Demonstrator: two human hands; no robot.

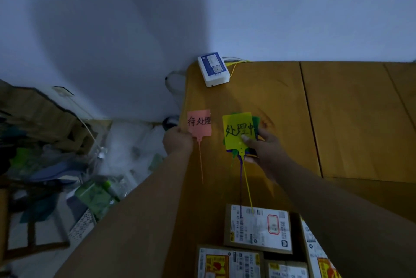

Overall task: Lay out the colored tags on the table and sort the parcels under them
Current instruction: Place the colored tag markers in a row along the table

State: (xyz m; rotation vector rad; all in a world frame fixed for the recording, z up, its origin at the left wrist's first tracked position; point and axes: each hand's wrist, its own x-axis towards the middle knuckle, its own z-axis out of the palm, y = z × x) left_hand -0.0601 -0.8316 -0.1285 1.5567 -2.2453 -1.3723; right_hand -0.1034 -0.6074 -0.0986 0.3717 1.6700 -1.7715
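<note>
A pink tag [199, 125] with black handwriting lies near the left edge of the wooden table [281, 106]; my left hand [177, 142] pinches its lower left corner. My right hand [262, 147] holds a fanned stack of tags with a yellow tag [239, 131] on top and green and purple ones showing behind it. Their thin tails hang down toward a cardboard parcel [258, 228] with a white shipping label. More labelled parcels [229, 263] lie at the near edge, partly hidden by my right arm.
A white box-shaped device [213, 69] with yellow and white cables sits at the table's far left corner against the wall. Left of the table, the floor holds clutter: plastic bags, a green bottle, cardboard boxes [40, 118] and a wooden stool frame.
</note>
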